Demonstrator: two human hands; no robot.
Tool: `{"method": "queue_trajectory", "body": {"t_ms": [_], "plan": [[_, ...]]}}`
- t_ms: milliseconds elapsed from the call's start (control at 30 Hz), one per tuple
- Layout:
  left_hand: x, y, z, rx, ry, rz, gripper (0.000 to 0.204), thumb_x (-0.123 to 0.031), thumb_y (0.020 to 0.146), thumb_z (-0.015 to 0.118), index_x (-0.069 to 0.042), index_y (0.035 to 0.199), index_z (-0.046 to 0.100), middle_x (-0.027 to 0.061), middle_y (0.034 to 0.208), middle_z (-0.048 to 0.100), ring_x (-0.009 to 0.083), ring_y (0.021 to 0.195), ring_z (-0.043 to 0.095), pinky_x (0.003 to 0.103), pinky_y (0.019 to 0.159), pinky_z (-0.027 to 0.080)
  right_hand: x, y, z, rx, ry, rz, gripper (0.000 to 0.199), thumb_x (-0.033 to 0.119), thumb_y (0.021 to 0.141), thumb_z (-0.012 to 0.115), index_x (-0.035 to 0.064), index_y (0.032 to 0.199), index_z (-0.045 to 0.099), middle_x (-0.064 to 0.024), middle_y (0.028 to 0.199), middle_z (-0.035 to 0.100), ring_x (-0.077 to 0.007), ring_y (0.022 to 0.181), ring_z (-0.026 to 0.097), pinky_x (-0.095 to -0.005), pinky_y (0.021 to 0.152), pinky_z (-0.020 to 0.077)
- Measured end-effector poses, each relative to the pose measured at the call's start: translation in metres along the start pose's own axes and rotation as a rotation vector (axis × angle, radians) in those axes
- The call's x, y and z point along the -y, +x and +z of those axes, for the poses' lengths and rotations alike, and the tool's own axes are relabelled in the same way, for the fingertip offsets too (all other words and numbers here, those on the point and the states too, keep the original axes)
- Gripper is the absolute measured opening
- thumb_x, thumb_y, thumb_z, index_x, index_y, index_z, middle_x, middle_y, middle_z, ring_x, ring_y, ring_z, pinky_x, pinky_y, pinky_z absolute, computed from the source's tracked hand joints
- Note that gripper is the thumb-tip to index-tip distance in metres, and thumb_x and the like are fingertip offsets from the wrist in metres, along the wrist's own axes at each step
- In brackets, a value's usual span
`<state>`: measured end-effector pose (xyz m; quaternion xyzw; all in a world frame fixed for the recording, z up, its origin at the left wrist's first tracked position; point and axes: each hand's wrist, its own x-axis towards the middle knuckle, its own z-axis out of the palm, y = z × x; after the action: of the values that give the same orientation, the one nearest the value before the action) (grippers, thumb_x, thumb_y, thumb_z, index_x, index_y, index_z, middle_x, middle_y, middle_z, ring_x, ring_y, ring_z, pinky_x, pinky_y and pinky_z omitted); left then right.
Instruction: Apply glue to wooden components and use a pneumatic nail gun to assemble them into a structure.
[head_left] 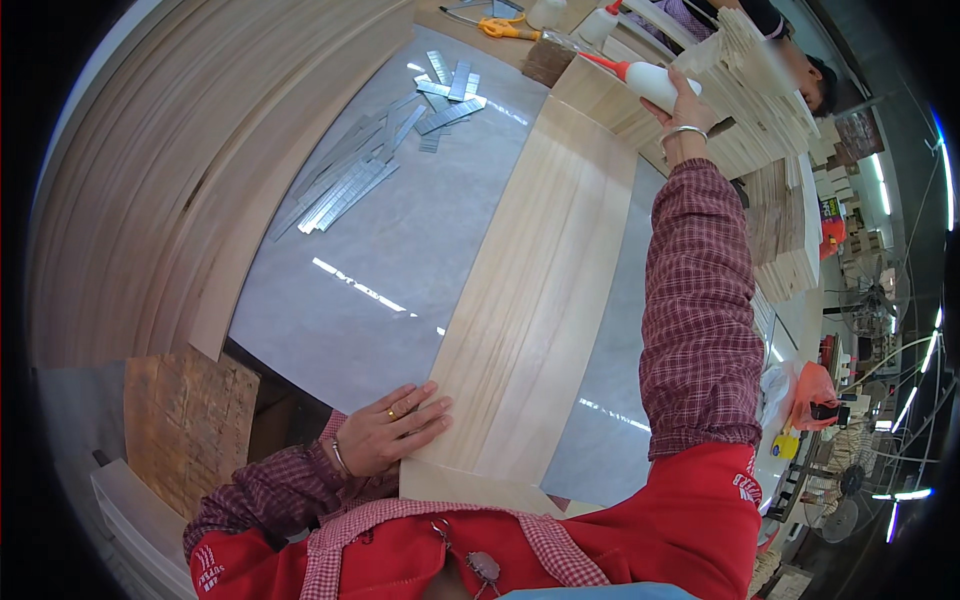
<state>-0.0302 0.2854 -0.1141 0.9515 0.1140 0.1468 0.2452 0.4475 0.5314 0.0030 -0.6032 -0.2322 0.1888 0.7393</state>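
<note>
A long pale wooden board lies on the grey tabletop in front of me. My left hand rests flat with its fingers stretched out at the board's near left edge. At the far right, my right hand is wrapped round a white squeeze bottle with a red nozzle. The bottle is tilted, its tip pointing left above a wooden piece at the board's far end. Another wooden piece adjoins the near end, close to my body. Metal staple strips lie scattered left of the board.
Tall stacks of boards line the left side and the right side. At the back are orange-handled scissors, a brown block and another red-tipped bottle. Another person is at the upper right.
</note>
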Motion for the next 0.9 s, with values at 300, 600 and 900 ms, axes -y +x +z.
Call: {"method": "queue_trajectory", "body": {"t_ms": [300,600,900], "plan": [[0.000,-0.002,0.002,0.002,0.001,-0.008,0.042,-0.017,0.088,0.049,-0.005,0.128,0.050,0.0102,0.141,0.045,0.0277,0.135,0.037,0.039,0.111,0.032,-0.001,-0.001,-0.001,0.010,-0.030,-0.003,0.056,0.020,0.075,0.077,-0.0117,0.111,0.047,-0.0237,0.101,0.059,-0.0349,0.081,0.067,-0.0355,0.058,0.0628],[0.000,-0.001,0.001,0.004,0.004,-0.002,0.042,-0.017,0.088,0.050,-0.006,0.128,0.050,0.0102,0.141,0.045,0.0280,0.134,0.038,0.039,0.111,0.033,0.002,0.000,-0.015,-0.023,-0.024,0.019,0.053,0.017,0.077,0.075,-0.0131,0.111,0.047,-0.0245,0.101,0.059,-0.0356,0.079,0.067,-0.0359,0.057,0.0627],[-0.001,0.003,-0.001,-0.033,0.015,-0.004,0.038,-0.016,0.086,0.054,-0.006,0.122,0.056,0.0090,0.135,0.051,0.0284,0.129,0.045,0.040,0.107,0.038,0.004,0.014,-0.046,-0.071,-0.008,0.034,0.052,0.015,0.078,0.075,-0.0148,0.109,0.046,-0.0257,0.099,0.059,-0.0363,0.077,0.067,-0.0382,0.057,0.0628]]}}
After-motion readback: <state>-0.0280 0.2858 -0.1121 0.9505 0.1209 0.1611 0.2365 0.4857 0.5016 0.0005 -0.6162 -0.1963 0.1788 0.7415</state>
